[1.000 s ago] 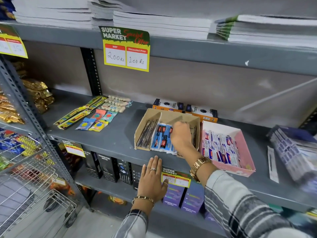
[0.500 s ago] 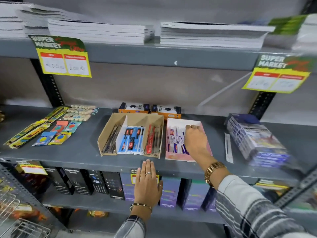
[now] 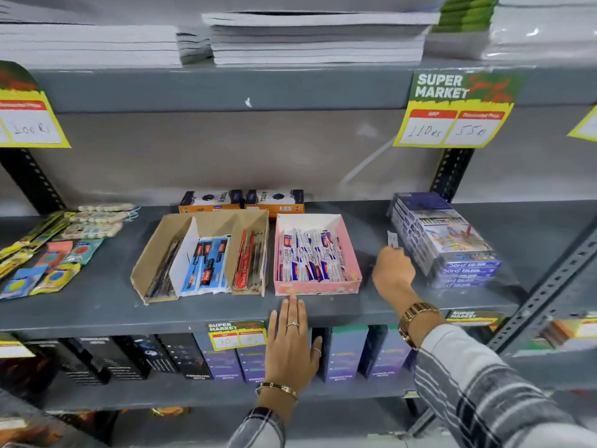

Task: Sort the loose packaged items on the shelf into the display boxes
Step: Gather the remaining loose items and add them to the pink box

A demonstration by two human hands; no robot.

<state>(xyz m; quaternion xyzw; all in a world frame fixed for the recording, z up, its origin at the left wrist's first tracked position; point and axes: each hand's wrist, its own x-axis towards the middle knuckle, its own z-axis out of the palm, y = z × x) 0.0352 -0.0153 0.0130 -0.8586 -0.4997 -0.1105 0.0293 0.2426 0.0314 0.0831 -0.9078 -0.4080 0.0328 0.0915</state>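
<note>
A brown divided display box (image 3: 151, 253) on the grey shelf (image 3: 97, 305) holds dark pens, blue packets and red packets in three compartments. Right of it a pink display box (image 3: 315, 287) is filled with white-and-blue packets. One loose white packet (image 3: 392, 239) lies on the shelf between the pink box and a stack of colour boxes (image 3: 449, 244). My right hand (image 3: 392, 270) rests over that packet's near end with fingers curled on it. My left hand (image 3: 290, 344) lies flat, fingers spread, on the shelf's front edge below the pink box.
Loose coloured packets and toothbrush-like packs (image 3: 58, 250) lie at the shelf's left. Two orange-black boxes (image 3: 242, 202) stand behind the display boxes. Stacked notebooks (image 3: 316, 40) fill the shelf above. Price tags (image 3: 455, 111) hang from the shelf edges. Boxed bottles (image 3: 223, 360) stand below.
My right hand left the brown box, passed over the pink box and now sits on the loose white packet to the right. The view turned right. My left hand stayed on the edge.
</note>
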